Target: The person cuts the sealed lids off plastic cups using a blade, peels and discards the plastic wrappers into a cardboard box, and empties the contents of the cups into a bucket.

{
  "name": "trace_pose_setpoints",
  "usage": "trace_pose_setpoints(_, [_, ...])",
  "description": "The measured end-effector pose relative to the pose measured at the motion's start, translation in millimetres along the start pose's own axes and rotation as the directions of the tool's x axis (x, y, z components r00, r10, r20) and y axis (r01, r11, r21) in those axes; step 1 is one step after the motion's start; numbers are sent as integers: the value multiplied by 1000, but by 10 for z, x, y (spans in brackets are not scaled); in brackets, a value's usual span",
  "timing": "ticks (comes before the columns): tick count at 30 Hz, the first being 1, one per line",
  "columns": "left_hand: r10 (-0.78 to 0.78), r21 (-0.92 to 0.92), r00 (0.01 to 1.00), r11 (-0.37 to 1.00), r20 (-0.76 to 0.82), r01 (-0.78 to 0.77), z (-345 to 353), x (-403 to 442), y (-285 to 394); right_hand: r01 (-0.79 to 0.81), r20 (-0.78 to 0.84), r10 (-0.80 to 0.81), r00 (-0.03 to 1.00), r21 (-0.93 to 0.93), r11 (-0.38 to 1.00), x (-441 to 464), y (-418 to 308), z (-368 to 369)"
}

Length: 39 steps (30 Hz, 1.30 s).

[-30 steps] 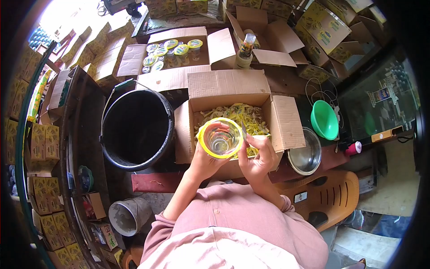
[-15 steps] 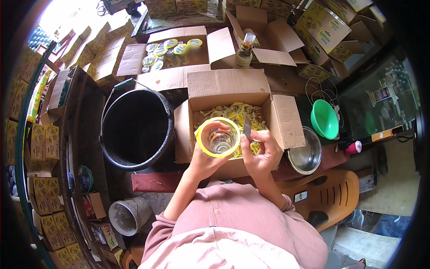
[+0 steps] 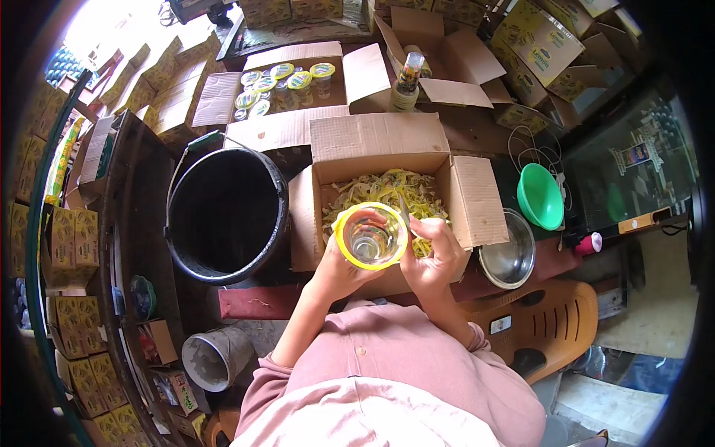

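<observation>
My left hand (image 3: 337,270) is wrapped round a clear plastic cup (image 3: 369,242) with a yellow band at its rim, the cup's mouth tilted up toward me. A thin, flat metal blade (image 3: 404,210) is pinched between the thumb and fingers of my right hand (image 3: 432,259). Its edge lies along the right side of the cup's rim; whether it cuts in, I cannot tell. Below both hands, yellow and clear plastic strips (image 3: 398,185) fill the bottom of an open cardboard box (image 3: 380,138).
A black bucket (image 3: 179,231) stands left of the box. On the right are a steel bowl (image 3: 527,257) and a green bowl (image 3: 541,195). Behind, several lidded cups (image 3: 299,80) sit in another carton (image 3: 294,128), beside a bottle (image 3: 406,93). An orange chair (image 3: 570,320) is at lower right.
The cup has shifted slightly right and down and turned a little in my left hand. The blade has come against its rim and now shows edge-on.
</observation>
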<state>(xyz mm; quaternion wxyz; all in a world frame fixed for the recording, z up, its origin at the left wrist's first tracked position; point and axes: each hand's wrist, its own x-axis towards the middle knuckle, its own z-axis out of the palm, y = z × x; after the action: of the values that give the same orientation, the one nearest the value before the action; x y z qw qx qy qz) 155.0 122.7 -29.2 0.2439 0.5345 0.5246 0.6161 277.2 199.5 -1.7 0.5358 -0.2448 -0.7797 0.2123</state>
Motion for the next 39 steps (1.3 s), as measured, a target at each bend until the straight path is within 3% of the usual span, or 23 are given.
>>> trace_pose_setpoints(4, [-6, -85, 1000, 996, -15, 5, -11, 4, -30, -112, 30, 109, 994, 131, 985, -9, 46, -19])
trace_pose_setpoints(7, [-29, -118, 999, 993, -25, 26, -17, 35, -36, -127, -16, 130, 991, 121, 985, -77, 51, -25])
trace_pose_setpoints(19, [-30, -53, 997, 998, 76, 34, -65, 40, -34, 15, 24, -15, 1000, -28, 999, -36, 64, -13])
trace_pose_setpoints(21, [-20, -51, 993, 998, 113, 26, -62, 29, -68, -12, 42, 12, 999, 14, 1000, -17, 79, -20])
trace_pose_setpoints(28, [-75, -206, 997, 976, 1, 73, 18, 44, -79, -155, 2, 156, 988, 128, 980, -69, 72, -18])
trace_pose_setpoints(34, [-53, -154, 999, 987, 0, 52, 4, 16, -163, -134, 19, 132, 991, 153, 979, -112, 39, 9])
trace_pose_setpoints(39, [-66, -168, 993, 982, 100, 82, -18, -19, -138, -80, 23, 78, 997, 99, 992, -51, 75, 0])
